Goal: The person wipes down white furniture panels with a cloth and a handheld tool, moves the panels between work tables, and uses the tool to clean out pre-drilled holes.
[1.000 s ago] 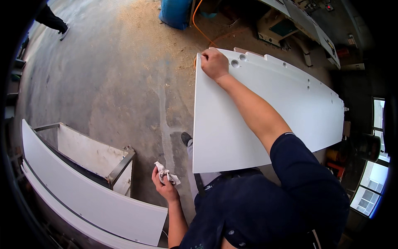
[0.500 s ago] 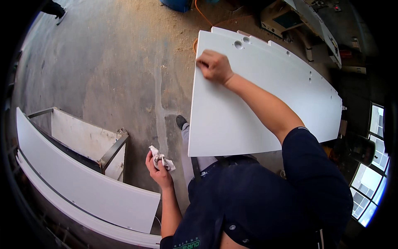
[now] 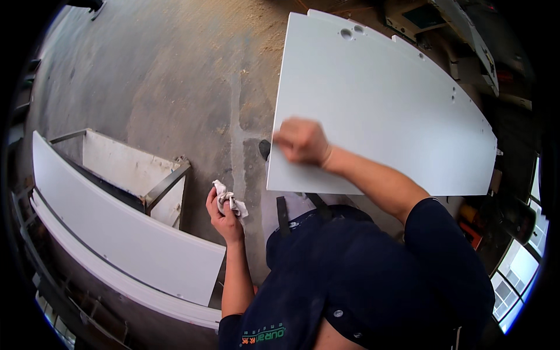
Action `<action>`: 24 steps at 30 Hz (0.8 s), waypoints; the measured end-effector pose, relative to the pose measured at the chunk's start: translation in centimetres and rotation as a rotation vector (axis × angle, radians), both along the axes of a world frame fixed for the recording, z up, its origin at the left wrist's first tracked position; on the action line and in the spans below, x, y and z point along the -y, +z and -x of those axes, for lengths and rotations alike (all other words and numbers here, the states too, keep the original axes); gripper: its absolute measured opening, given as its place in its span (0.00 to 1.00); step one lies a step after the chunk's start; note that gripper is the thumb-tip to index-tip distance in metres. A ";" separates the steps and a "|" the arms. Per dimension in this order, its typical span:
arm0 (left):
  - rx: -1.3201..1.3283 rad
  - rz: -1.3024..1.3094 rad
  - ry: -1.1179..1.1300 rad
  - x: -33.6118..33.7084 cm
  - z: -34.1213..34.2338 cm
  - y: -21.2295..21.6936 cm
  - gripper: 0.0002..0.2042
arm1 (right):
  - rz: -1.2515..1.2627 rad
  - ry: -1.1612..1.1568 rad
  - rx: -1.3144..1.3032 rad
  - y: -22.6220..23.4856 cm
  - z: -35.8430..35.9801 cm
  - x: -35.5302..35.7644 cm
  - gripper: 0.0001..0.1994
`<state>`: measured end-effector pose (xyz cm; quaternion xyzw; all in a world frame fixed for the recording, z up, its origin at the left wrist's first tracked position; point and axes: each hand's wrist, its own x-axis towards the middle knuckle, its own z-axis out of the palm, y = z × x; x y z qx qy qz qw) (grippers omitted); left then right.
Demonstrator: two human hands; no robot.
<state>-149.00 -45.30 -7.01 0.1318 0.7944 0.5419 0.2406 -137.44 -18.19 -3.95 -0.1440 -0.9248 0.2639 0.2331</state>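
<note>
Long white boards (image 3: 122, 233) sit at left beside a stained pale box (image 3: 119, 157) with metal bars. Tan dust (image 3: 256, 26) streaks the far grey floor (image 3: 157, 76); another person's leg (image 3: 87, 3) shows far left. Windows (image 3: 513, 280) stand near right.

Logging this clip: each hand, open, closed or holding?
Left hand: closed on a crumpled white cloth.
Right hand: curled at the large white panel; too blurred to tell its grip.

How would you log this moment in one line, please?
left hand: holding cloth | right hand: blurred, at left edge of white board
</note>
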 end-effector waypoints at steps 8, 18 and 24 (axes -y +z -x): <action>-0.055 -0.027 -0.007 2.6 -3.3 0.2 0.15 | 0.165 0.270 -0.065 -0.6 -3.8 11.4 0.05; 0.028 -0.006 -0.101 4.9 -5.7 2.6 0.13 | -0.003 -1.129 0.086 -0.2 -29.2 3.3 0.01; 0.074 -0.067 -0.245 3.2 -2.6 2.4 0.11 | -0.067 -1.170 0.151 -0.3 -25.3 10.0 0.06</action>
